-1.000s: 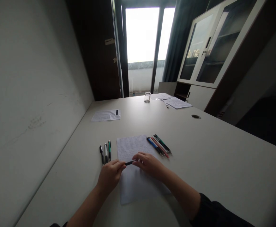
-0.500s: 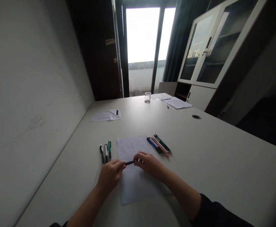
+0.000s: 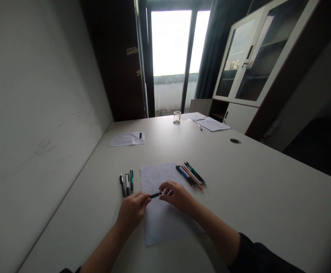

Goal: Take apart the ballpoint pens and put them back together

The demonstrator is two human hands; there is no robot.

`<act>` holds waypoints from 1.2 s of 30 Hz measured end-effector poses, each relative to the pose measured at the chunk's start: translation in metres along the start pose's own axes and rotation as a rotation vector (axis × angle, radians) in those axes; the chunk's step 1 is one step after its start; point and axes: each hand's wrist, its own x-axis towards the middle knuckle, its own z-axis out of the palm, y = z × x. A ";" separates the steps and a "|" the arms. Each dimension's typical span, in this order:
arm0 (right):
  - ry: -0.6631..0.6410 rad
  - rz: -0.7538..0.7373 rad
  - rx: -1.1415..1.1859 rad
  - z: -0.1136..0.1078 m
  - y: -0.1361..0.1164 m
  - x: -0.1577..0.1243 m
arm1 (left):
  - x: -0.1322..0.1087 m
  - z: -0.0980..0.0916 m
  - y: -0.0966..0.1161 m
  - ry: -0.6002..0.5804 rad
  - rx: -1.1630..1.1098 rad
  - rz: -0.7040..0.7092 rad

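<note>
Both my hands hold one black pen (image 3: 155,195) just above a written sheet of paper (image 3: 159,176) on the white table (image 3: 247,182). My left hand (image 3: 131,211) pinches the pen's left end with closed fingers. My right hand (image 3: 177,196) pinches its right end, fingers curled. Three pens (image 3: 127,182) lie side by side left of the sheet, close to my left hand. A bundle of several coloured pens (image 3: 191,175) lies right of the sheet, just beyond my right hand.
Farther back lie a sheet with a small black object (image 3: 128,138), a glass (image 3: 177,116), and more papers with a pen (image 3: 208,123). A cable hole (image 3: 234,141) is at the right. The wall runs along the table's left edge; a cabinet (image 3: 247,64) stands behind.
My right hand has shifted slightly left and up along the pen, and the pen's right end has tilted up a little. The rest stays put.
</note>
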 end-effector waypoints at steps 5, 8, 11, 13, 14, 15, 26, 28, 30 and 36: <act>0.000 0.018 0.090 0.003 0.002 0.000 | 0.000 0.000 0.000 0.008 0.001 -0.009; 0.031 0.036 0.179 0.003 0.001 0.000 | 0.001 -0.001 0.002 0.028 -0.001 0.000; 0.034 0.082 0.283 0.003 0.001 0.000 | 0.001 -0.002 0.003 0.052 -0.029 0.026; 0.031 0.099 0.325 0.003 0.001 0.000 | 0.001 -0.001 0.003 0.060 -0.052 0.059; 0.030 0.104 0.340 0.003 0.001 0.000 | 0.001 0.000 0.003 0.058 -0.058 0.077; 0.029 0.109 0.354 0.004 0.001 0.000 | 0.000 0.000 0.003 0.052 -0.059 0.096; 0.088 0.096 0.320 0.002 -0.003 -0.001 | 0.001 0.001 0.004 -0.020 -0.062 0.193; 0.092 0.100 0.328 0.002 -0.003 0.000 | 0.001 0.001 0.003 -0.019 -0.062 0.184; 0.080 0.103 0.343 0.001 -0.003 0.000 | 0.000 0.002 0.003 -0.027 -0.056 0.176; 0.075 0.114 0.382 0.002 -0.002 -0.001 | -0.002 0.003 0.001 -0.058 -0.046 0.163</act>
